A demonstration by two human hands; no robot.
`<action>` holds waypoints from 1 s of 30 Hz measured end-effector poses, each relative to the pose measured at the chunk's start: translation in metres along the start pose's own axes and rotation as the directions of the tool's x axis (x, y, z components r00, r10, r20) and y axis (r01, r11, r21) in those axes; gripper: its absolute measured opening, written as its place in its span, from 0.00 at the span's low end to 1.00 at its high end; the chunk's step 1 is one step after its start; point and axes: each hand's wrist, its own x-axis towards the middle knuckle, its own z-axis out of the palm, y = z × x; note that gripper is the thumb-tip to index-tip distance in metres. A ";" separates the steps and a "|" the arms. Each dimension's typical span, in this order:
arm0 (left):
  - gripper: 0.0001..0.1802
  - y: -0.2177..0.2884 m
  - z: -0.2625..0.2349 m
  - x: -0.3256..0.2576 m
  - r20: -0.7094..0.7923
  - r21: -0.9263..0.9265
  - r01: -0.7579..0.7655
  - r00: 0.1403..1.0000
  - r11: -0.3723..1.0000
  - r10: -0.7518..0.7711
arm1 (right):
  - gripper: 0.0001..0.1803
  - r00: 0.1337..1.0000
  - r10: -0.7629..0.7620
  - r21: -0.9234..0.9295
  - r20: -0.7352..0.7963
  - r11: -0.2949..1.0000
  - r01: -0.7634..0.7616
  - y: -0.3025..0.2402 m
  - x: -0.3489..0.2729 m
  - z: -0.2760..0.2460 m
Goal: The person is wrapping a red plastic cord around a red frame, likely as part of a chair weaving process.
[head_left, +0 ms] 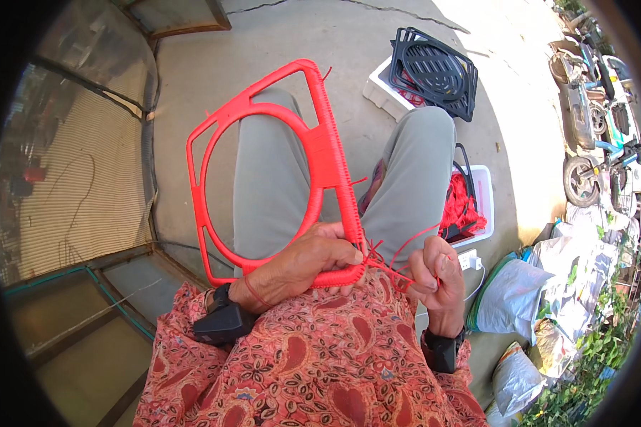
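red frame (pixel 263 164): cord-wrapped, round opening | left hand (pixel 313 260): clenched on its corner | right hand (pixel 434 274): pinching red cord (pixel 399 260)

— What sort of ground is this?

— A grey concrete floor (pixel 313 35), cracked along the far edge and lit by hard sunlight on the right.

— And to the left?

— A mesh screen panel (pixel 71 178) in a metal frame, shaded, with a green pipe (pixel 100 285) running along its base.

— What stands farther out?

— A white crate (pixel 384 89) topped with black plastic frames (pixel 434 71), and nearer, a white tub (pixel 483 192) of red cord. Parked scooters (pixel 598 121) line the right edge, with woven sacks (pixel 520 292) and green plants (pixel 591 363) below them.
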 end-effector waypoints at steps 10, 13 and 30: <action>0.10 0.005 0.002 0.002 0.049 0.027 0.026 0.998 0.999 -0.027 | 0.18 0.995 -0.002 0.039 -0.099 0.999 0.006 0.006 0.000 -0.013; 0.10 0.006 0.003 0.000 0.041 0.063 0.026 0.999 0.998 -0.028 | 0.18 0.993 -0.010 0.056 -0.121 0.998 0.017 0.008 0.003 -0.017; 0.14 0.011 0.006 -0.019 0.031 0.190 -0.020 0.999 0.982 0.014 | 0.13 0.975 0.061 -0.046 -0.212 0.996 -0.073 0.007 0.019 -0.020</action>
